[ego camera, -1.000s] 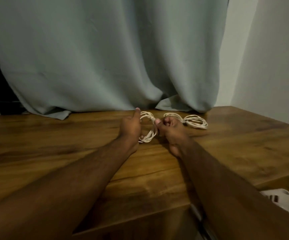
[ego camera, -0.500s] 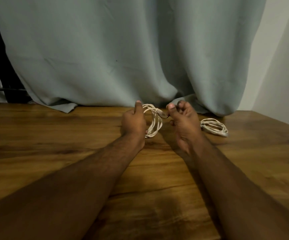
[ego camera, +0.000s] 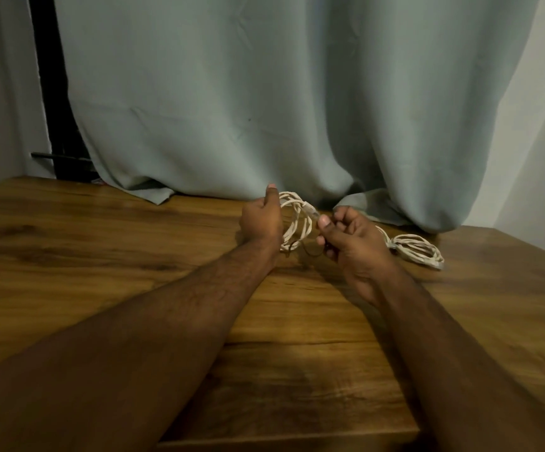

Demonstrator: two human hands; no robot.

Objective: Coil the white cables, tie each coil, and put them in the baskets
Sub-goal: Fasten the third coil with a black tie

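Coiling, by the look of it, with the tie not on yet. Left hand (ego camera: pixel 262 220) grips the looped bundle of thin white cable (ego camera: pixel 295 220) at its left side, fingers curled round the strands, thumb sticking up; coil held just above the brown wood-grain surface (ego camera: pixel 101 256), near the back edge. Right hand (ego camera: pixel 351 238) pinches the cable's plug end (ego camera: pixel 313 213) between thumb and forefinger, right beside the coil's upper right. Something dark and thin (ego camera: pixel 312 252) dangles under the coil between the two hands, maybe the tie, too small to say for sure.

Second white cable coil (ego camera: pixel 416 250) lies flat on the surface just right of the right hand, one strand trailing back behind that hand. Can't tell whether it's tied. Pale grey-green curtain (ego camera: pixel 264 93) hangs behind everything, hem puddled on the back of the surface. No baskets anywhere in view.

Judging from that: first coil basically wound, loose end about to be tucked or wrapped. Next move probably calls for keeping the left grip snug so the loops don't spring apart, then feeding the plug end around or through the bundle, or cinching that dark bit round it. Then finding a basket, somewhere out of frame. Plenty of task left either way.
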